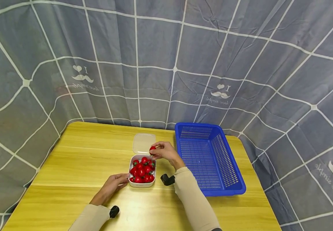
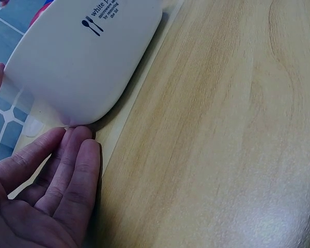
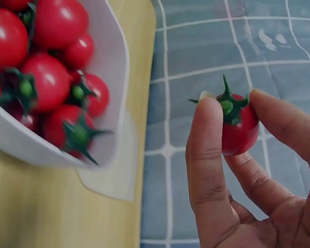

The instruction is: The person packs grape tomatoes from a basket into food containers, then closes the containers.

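A white plastic box (image 1: 142, 185) full of red cherry tomatoes (image 1: 141, 172) with green stems sits on the table. My left hand (image 1: 113, 186) rests at the box's left side; in the left wrist view its nearly straight fingers (image 2: 75, 175) touch the lower corner of the box wall (image 2: 93, 62). Just above the far right corner of the box, my right hand (image 1: 166, 153) pinches one cherry tomato (image 3: 239, 132) between thumb and fingertips. Its green stem points upward in the right wrist view, clear of the other tomatoes.
A pale translucent lid (image 1: 144, 143) lies behind the box. To the right stands a blue perforated basket (image 1: 239, 189) with nothing visible inside. A grey checked curtain (image 1: 154, 80) hangs around the far and side edges of the wooden table (image 1: 76, 160).
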`<state>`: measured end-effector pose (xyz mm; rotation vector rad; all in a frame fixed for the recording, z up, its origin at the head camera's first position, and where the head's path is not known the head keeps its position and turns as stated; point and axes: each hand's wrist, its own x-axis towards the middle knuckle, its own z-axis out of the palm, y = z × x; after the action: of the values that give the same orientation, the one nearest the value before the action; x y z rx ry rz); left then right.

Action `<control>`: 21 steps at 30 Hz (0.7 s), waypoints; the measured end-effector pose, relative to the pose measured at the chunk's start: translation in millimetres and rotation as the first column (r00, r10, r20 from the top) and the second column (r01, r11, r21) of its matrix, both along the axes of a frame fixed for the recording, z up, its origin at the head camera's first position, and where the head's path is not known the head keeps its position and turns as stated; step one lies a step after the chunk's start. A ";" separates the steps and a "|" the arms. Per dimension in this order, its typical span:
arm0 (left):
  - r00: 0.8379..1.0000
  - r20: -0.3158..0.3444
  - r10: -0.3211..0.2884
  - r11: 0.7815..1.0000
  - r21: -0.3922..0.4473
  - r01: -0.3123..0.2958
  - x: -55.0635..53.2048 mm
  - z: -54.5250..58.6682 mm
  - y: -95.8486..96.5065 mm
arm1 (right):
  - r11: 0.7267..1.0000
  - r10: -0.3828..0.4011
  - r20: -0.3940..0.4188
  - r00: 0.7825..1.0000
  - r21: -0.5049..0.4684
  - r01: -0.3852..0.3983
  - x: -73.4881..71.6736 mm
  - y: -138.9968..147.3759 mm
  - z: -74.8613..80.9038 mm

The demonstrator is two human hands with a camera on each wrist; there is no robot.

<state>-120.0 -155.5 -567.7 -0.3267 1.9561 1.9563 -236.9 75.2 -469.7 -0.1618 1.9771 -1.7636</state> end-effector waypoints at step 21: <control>1.000 -0.011 0.026 1.000 -0.001 -0.026 -0.2 -1.3 2.3 | 0.999 -0.018 0.005 1.000 0.045 0.017 28.2 -42.2 -33.1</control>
<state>-120.2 -153.2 -568.9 -0.3437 1.9699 1.9770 -208.7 33.0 -502.8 -0.1255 2.0183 -1.7273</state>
